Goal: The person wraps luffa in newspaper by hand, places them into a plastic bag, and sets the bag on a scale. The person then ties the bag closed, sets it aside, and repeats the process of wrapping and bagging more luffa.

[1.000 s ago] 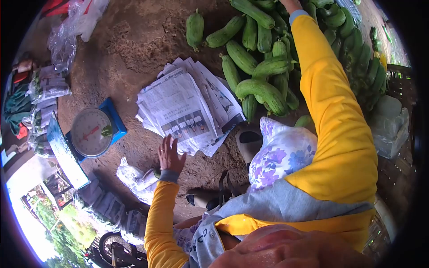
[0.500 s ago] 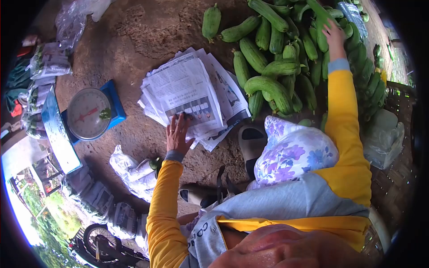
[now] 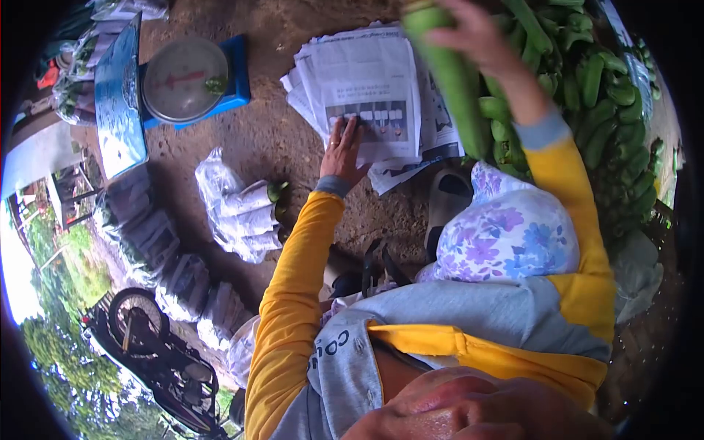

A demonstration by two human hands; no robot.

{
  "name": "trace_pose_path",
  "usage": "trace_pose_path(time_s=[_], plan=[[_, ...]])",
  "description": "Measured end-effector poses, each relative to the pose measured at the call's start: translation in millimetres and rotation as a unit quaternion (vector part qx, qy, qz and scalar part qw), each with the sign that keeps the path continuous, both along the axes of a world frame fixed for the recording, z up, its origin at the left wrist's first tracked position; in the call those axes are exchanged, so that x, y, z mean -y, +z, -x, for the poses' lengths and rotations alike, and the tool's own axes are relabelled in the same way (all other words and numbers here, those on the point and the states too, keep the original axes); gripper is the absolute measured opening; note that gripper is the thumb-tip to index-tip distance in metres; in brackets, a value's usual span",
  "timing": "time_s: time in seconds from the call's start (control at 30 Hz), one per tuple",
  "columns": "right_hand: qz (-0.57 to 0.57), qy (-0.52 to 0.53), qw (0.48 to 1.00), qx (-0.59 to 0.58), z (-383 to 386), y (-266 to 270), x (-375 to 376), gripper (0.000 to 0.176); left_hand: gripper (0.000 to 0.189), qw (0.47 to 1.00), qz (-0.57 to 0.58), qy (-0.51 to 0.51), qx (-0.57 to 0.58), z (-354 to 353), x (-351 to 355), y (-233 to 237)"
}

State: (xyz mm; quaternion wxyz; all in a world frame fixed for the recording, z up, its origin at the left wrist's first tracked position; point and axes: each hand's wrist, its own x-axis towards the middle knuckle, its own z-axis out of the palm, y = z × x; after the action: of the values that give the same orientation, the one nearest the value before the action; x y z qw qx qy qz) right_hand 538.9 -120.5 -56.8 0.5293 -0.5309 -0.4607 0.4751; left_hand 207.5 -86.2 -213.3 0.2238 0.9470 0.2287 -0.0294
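My left hand (image 3: pixel 342 152) lies with fingers stretched out on the lower edge of a stack of newspaper sheets (image 3: pixel 363 73) on the ground. My right hand (image 3: pixel 480 37), blurred by motion, grips a long green gourd (image 3: pixel 456 95) near its upper end. That gourd hangs over the right side of the newspaper, between the stack and a large heap of green gourds (image 3: pixel 598 117) at the right.
A dial scale (image 3: pixel 183 79) with a blue body stands left of the newspaper. Paper-wrapped gourds in a plastic bag (image 3: pixel 238 209) lie below it. Several wrapped bundles (image 3: pixel 150 235) line the left side. A motorbike (image 3: pixel 165 359) stands at lower left. Flowered cloth (image 3: pixel 506 235) covers my knee.
My right hand has come back from the far heap, bringing a gourd toward the newspaper. My left hand stays on the sheets. The whole view has shifted, with the scale and newspaper appearing higher.
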Motion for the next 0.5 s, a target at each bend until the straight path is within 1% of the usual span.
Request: trace_pose_path(time_s=[0.03, 0.07, 0.1, 0.13, 0.17, 0.2, 0.27, 0.33, 0.37, 0.43, 0.47, 0.5], plan=[[-0.017, 0.097, 0.99, 0.104, 31.3, -14.5, -34.7, 0.052, 0.086, 1.0, -0.001, 0.004, -0.004, -1.8, 1.1, 1.7], [-0.021, 0.161, 0.979, 0.126, 57.9, -41.9, -60.3, 0.053, 0.085, 1.0, -0.003, 0.008, -0.006, -2.9, 2.6, 2.8], [-0.001, 0.231, 0.954, 0.19, 81.5, -58.8, -80.3, 0.056, 0.085, 1.0, -0.001, 0.014, -0.016, -3.4, 4.2, 2.3], [-0.004, 0.291, 0.93, 0.225, 102.8, -80.0, -97.1, 0.062, 0.085, 1.0, 0.0, 0.017, -0.012, -4.0, 5.6, 1.2], [-0.063, 0.302, 0.919, 0.246, 118.9, -103.0, -105.0, 0.061, 0.085, 1.0, 0.002, 0.021, -0.01, -3.7, 7.4, -0.3], [-0.037, 0.331, 0.893, 0.303, 134.1, -117.6, -111.2, 0.069, 0.085, 1.0, 0.004, 0.024, -0.007, -2.7, 8.5, -1.8], [-0.06, 0.279, 0.915, 0.286, 151.7, -140.3, -108.0, 0.081, 0.084, 1.0, 0.023, 0.021, -0.004, 0.8, 6.4, 0.0], [-0.131, 0.18, 0.895, 0.386, 150.8, -153.1, -95.1, 0.081, 0.083, 0.999, 0.043, 0.012, 0.002, 5.0, 1.6, -1.5], [-0.164, 0.13, 0.876, 0.434, 146.4, -154.6, -84.5, 0.08, 0.077, 0.998, 0.048, 0.013, 0.025, 7.4, -1.8, -1.6], [-0.226, 0.045, 0.864, 0.447, 133.1, -143.3, -51.4, 0.066, 0.072, 0.999, 0.016, -0.009, 0.028, 12.1, -9.6, -3.1], [-0.198, 0.061, 0.863, 0.461, 127.4, -140.1, -27.9, 0.058, 0.07, 0.999, -0.001, -0.02, 0.031, 12.7, -13.1, -3.7], [-0.17, 0.079, 0.86, 0.474, 121.9, -135.8, -3.1, 0.051, 0.067, 0.998, 0.011, -0.011, 0.056, 12.5, -14.7, -4.3]])
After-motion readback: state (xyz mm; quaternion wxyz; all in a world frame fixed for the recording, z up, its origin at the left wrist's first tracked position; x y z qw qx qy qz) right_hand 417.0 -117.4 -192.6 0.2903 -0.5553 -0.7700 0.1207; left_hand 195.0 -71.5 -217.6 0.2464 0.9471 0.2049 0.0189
